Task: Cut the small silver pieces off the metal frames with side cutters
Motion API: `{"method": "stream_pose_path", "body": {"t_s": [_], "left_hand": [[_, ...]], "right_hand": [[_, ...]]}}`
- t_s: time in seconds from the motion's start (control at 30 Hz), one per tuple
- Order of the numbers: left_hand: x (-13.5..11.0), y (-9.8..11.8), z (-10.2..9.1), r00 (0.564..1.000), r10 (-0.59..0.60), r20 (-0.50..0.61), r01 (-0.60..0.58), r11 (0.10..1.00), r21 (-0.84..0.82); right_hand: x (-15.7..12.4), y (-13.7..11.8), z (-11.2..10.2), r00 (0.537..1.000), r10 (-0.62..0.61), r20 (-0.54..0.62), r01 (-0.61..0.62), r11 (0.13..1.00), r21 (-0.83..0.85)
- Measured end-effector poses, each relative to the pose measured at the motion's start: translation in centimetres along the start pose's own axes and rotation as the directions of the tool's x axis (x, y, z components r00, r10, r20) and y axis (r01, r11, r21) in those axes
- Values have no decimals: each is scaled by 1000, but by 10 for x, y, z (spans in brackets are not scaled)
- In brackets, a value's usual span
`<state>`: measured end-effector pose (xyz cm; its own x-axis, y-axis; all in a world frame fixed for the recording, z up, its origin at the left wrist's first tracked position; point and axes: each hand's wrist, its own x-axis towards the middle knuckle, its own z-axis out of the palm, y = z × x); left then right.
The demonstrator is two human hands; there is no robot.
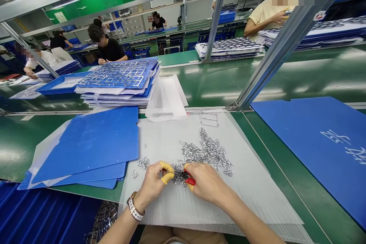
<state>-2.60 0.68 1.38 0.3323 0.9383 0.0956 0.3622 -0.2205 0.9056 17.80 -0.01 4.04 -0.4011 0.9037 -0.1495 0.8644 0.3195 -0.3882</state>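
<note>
My left hand [154, 181] wears yellow finger cots and pinches at the near edge of a pile of small silver metal parts [206, 152]. What it pinches is too small to make out. My right hand [206, 182] is closed round a red-handled tool [190, 180] whose tip is among the same parts. Both hands rest on a white corrugated sheet [251, 190]. A small metal frame [209, 119] lies at the sheet's far edge. A few loose parts [143, 162] lie left of my left hand.
Blue corrugated sheets [88, 145] are stacked at left, and another blue sheet [320, 145] lies at right. A stack with metal frames [120, 74] and clear bags [166, 99] sits beyond. A slanted metal post [274, 49] stands ahead. Other people work at benches behind.
</note>
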Motion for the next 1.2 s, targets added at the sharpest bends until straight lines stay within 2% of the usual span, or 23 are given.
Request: {"method": "stream_pose_path", "body": {"t_s": [0.13, 0.3, 0.37, 0.43, 0.5, 0.6, 0.7, 0.9, 1.2], "left_hand": [[1, 6, 9, 999, 37, -9, -36, 998, 60], [5, 16, 23, 989, 146, -12, -142, 974, 176], [1, 13, 17, 987, 157, -32, -147, 967, 209], [-9, 6, 2, 986, 142, -87, -114, 956, 269], [-21, -7, -21, 979, 130, -155, -67, 932, 355], [-37, -26, -54, 963, 126, -237, 5, 874, 485], [-45, -36, -71, 959, 106, -262, 70, 809, 583], [-42, -33, -62, 958, 56, -281, 154, 725, 671], [-29, -42, -57, 954, 33, -298, 208, 644, 736]], "right_hand": [[-5, 11, 5, 998, 59, -30, -59, 998, -11], [-3, 24, 10, 968, 125, -218, -111, 991, 75], [3, 18, 9, 963, 100, -250, -71, 990, 126], [15, 3, 9, 966, 48, -255, -5, 986, 167], [32, -16, 12, 972, -41, -230, 83, 980, 179], [65, -45, 23, 967, -221, -127, 241, 956, 168], [94, -66, 38, 947, -319, -46, 322, 941, 102], [120, -78, 51, 938, -346, 9, 345, 938, 43], [127, -67, 41, 948, -317, 17, 315, 945, 87]]}}
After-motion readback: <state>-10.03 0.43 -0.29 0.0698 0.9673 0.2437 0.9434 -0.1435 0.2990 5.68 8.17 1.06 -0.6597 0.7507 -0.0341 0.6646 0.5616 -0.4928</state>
